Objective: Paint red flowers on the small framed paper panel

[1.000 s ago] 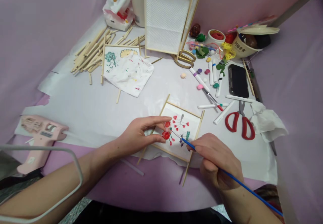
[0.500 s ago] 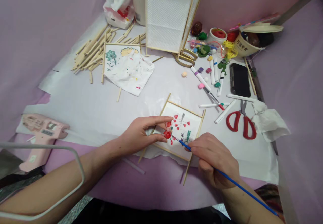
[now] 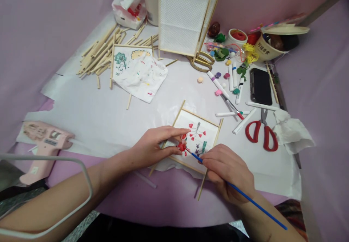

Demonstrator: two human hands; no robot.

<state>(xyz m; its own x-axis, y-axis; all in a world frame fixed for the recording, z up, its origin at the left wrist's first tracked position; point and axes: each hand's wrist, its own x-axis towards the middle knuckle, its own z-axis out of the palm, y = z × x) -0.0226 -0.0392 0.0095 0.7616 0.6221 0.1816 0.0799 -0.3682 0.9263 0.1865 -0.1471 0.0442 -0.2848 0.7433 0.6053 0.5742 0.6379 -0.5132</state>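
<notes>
Clock = read from the painted panel as hub, 12 at the top of my view. Largest first.

White paper sheet [image 3: 114,111] covers much of the table. Tall white mesh stand with pale wooden frame [image 3: 182,20] at 12, upright on it. Pink plastic glue gun [image 3: 45,143] at 9. Loose pile of pale wooden sticks [image 3: 96,54] at 10; second wood-framed drawing [image 3: 122,62] at 11, crumpled paint-spotted tissue [image 3: 144,76] partly over it.

Hub: small wood-framed white panel with red, green and purple drawings [image 3: 211,129], lying between and under my hands. Left hand [image 3: 152,143] comes in from 8, thumb and fingers clamped on the joined small pots of red paint [image 3: 182,147], above the panel's left part. Right hand [image 3: 230,171] from 4, fingertips closed on the thin blue-handled paintbrush [image 3: 255,198]. Its tip is at the lower pot; can't tell if it's touching paint.

Red-handled scissors [image 3: 264,131] at 3, black phone [image 3: 261,86] at 2. White marker with purple band [image 3: 216,85] at 1.
</notes>
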